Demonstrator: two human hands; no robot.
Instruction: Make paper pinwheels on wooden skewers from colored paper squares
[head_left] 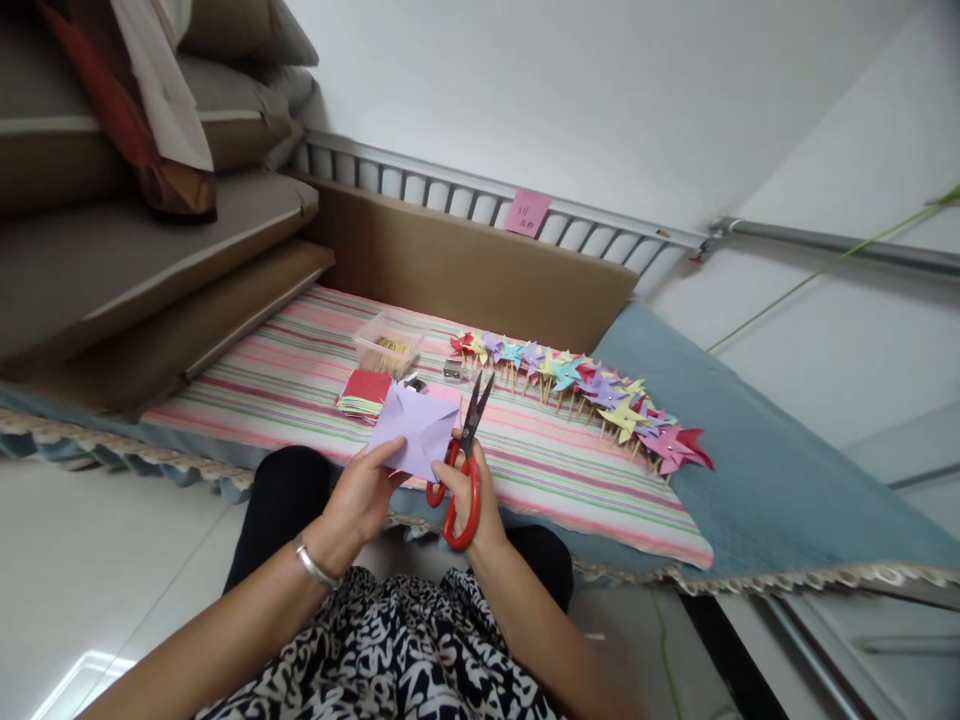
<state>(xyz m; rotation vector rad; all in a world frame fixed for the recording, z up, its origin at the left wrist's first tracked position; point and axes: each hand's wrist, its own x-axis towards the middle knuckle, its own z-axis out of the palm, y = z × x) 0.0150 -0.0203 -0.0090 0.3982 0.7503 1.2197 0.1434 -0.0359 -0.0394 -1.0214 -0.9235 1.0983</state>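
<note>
My left hand (365,494) pinches the lower edge of a lilac paper square (414,428) that has cuts in it, held above the bed's edge. My right hand (474,497) grips red-handled scissors (459,476), fingers through the loops, blades slightly parted and pointing up beside the paper's right edge. A silver bangle sits on my left wrist. Just behind the paper lies a stack of coloured paper squares (365,392) with red on top.
A row of several finished paper pinwheels (592,393) on sticks lies across the striped mat (292,380) and blue cover (757,450). A clear plastic box (388,341) of small sticks stands behind the stack. Cushions pile up at the left; a railing runs behind.
</note>
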